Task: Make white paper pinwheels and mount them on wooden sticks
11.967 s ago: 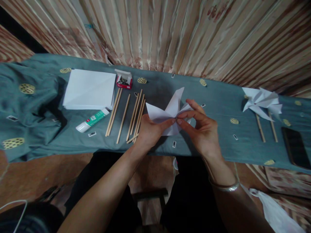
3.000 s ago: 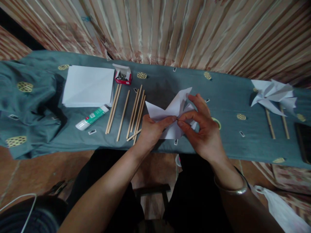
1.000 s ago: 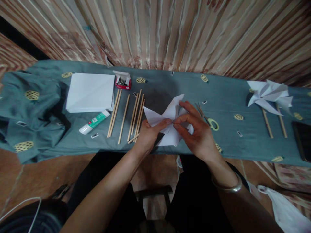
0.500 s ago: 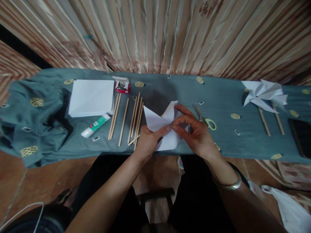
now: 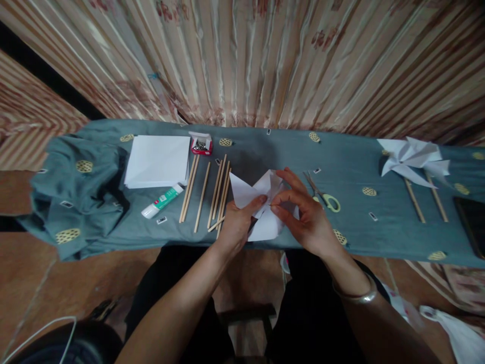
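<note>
A white paper pinwheel (image 5: 265, 230), its corners folded toward the centre, is held over the front of the table. My left hand (image 5: 238, 222) is closed on its left side, thumb pressing on the paper near the centre. My right hand (image 5: 303, 215) pinches a tiny, thin, dark pin (image 5: 270, 205) between thumb and forefinger by the pinwheel's centre. Its other fingers reach behind the right-hand blade. Whether the pin's tip is in the paper cannot be made out.
Left of my hands lie several wooden sticks (image 5: 202, 197), a glue stick (image 5: 162, 200), a paper stack (image 5: 157, 162) and an opened red box of small metal pins (image 5: 201, 145). Scissors (image 5: 322, 194) lie to the right. Finished pinwheels on sticks (image 5: 411, 156) and a black phone (image 5: 472, 222) are farther right.
My right thumb and forefinger have drawn slightly back from the pinwheel's centre, and the pin shows between them. The whole view has shifted a little; my left hand keeps its hold.
</note>
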The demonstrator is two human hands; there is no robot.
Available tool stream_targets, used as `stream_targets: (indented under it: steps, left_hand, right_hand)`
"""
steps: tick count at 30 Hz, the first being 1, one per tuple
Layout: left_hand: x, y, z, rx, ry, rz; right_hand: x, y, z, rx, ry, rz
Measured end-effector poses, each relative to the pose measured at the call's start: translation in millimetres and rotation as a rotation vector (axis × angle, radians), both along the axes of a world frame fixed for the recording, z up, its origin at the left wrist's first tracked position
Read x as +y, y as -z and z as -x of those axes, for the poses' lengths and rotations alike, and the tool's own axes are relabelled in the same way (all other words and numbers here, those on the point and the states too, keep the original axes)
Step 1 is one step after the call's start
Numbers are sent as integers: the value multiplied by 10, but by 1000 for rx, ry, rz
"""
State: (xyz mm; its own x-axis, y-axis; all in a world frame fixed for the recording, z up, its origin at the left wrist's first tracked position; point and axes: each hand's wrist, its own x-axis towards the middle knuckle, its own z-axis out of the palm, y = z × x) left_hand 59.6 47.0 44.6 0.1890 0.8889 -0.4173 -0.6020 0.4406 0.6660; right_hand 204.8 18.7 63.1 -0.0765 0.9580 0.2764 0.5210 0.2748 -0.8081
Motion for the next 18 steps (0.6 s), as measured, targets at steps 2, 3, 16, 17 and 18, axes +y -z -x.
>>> stream_targets:
  steps: [2,3,16,17,18]
  left_hand:
    - [4,5,3,-2,-4,-13]
    - [5,7,7,4,-5,-18]
    - [124,-14,96,124,-133,-7]
    - [131,-28,100,141,-138,-8]
    - [134,-43,105,158,-137,-15]
  right_hand:
    - [-12,-21,5,13,4,-11]
    - [-17,-35,7,28,10,-19]
    - [-414,-562,-306,376,356,-161]
    - [-576,-514,-432,383,428,-169]
    - [-765,-428,-577,378,526,-149]
